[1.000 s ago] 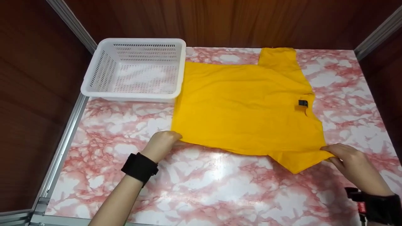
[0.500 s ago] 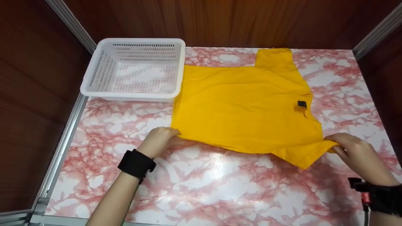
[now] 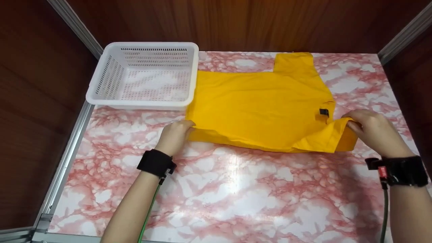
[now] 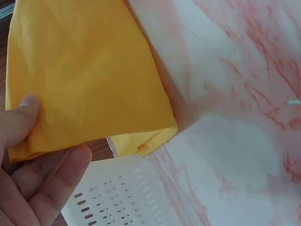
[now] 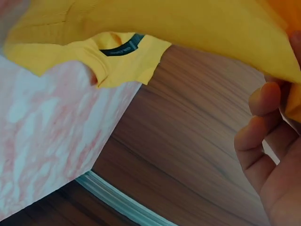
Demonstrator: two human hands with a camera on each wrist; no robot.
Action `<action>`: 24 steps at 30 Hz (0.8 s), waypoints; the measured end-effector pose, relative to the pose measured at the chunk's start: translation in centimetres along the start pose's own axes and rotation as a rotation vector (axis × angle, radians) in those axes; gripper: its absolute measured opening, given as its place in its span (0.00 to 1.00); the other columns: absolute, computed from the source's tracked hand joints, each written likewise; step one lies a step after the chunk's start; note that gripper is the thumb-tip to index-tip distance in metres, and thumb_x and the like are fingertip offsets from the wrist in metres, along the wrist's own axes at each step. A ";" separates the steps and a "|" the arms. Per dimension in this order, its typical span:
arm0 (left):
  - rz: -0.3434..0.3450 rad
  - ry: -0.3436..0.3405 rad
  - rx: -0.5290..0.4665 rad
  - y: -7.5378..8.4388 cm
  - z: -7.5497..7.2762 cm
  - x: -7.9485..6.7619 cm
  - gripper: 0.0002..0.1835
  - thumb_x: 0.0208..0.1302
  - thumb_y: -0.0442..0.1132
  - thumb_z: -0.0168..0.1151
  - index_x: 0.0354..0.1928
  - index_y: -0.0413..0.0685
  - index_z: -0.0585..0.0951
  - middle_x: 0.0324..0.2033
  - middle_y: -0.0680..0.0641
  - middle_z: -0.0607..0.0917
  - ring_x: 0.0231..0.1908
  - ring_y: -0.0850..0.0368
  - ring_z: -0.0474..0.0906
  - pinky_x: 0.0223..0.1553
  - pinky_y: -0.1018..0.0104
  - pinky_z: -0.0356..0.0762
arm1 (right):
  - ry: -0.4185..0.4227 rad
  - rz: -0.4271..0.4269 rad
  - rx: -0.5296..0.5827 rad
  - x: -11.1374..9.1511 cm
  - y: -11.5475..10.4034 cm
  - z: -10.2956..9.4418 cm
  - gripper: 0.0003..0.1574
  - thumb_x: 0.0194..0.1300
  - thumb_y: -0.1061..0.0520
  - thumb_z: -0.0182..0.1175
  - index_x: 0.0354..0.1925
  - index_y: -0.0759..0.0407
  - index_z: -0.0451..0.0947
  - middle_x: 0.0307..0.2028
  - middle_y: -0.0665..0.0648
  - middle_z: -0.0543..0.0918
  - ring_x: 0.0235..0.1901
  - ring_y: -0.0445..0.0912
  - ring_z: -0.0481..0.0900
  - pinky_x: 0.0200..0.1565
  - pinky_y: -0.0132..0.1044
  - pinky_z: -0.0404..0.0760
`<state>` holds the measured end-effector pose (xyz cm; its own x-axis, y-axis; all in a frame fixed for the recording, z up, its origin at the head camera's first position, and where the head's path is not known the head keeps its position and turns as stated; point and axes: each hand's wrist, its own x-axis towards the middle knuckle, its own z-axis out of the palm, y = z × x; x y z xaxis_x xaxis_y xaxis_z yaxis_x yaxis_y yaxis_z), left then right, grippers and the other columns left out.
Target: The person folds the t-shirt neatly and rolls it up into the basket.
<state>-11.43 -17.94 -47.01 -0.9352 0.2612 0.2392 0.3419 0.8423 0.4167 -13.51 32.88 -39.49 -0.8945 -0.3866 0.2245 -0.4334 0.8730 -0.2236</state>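
A yellow T-shirt [image 3: 249,104] lies spread sideways on the table, its neck with a black label [image 3: 324,112] toward the right and one sleeve [image 3: 293,62] pointing to the back. My left hand [image 3: 176,135] pinches the near corner of the hem; in the left wrist view the thumb is on top of the cloth [image 4: 89,70] and the fingers are beneath. Over at the shoulder end, my right hand [image 3: 374,131] pinches the near side by the other sleeve, which hangs down from it. Between the hands the near edge is lifted and turned up toward the shirt's middle.
A white perforated plastic basket [image 3: 141,103] stands at the back left, right against the hem side of the shirt. Dark wood panels [image 3: 236,25] with metal rails [image 3: 72,141] enclose the marbled red-and-white table [image 3: 236,202]. Cables run from both black wrist straps.
Both hands have lifted the near edge of the T-shirt and carried it away from the front, toward the back. The right hand has also raised the near sleeve. The basket has stayed in place.
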 end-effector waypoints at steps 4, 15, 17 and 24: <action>-0.028 0.037 0.041 -0.2 0.4 0.6 0.07 0.63 0.35 0.60 0.40 0.44 0.84 0.35 0.44 0.87 0.36 0.47 0.83 0.37 0.55 0.79 | 0.006 -0.018 0.000 1.7 0.8 0.1 0.05 0.63 0.66 0.58 0.38 0.66 0.80 0.34 0.65 0.83 0.33 0.56 0.80 0.36 0.54 0.77; -0.078 0.125 0.190 -1.2 1.8 2.0 0.08 0.61 0.40 0.62 0.36 0.43 0.85 0.31 0.44 0.87 0.28 0.42 0.82 0.27 0.50 0.78 | -0.044 0.047 0.023 5.5 3.3 1.3 0.12 0.68 0.60 0.54 0.41 0.67 0.80 0.35 0.68 0.83 0.32 0.58 0.80 0.36 0.56 0.77; -0.072 0.143 0.205 -1.4 2.1 2.2 0.08 0.61 0.41 0.63 0.35 0.43 0.84 0.28 0.44 0.86 0.26 0.41 0.82 0.26 0.50 0.78 | -0.052 0.056 0.035 6.1 3.7 1.6 0.11 0.68 0.61 0.54 0.40 0.67 0.80 0.36 0.68 0.83 0.34 0.59 0.80 0.37 0.56 0.77; -0.085 0.210 0.315 -1.4 3.5 2.6 0.11 0.59 0.43 0.64 0.32 0.40 0.81 0.26 0.42 0.84 0.24 0.43 0.80 0.24 0.53 0.77 | 0.043 0.182 0.043 7.5 4.0 3.4 0.13 0.68 0.57 0.54 0.43 0.66 0.78 0.37 0.70 0.81 0.32 0.61 0.77 0.35 0.56 0.73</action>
<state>-14.71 -16.81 -50.07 -0.9083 0.1092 0.4037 0.1879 0.9689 0.1608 -22.33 32.48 -41.91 -0.9534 -0.2097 0.2171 -0.2703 0.9133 -0.3047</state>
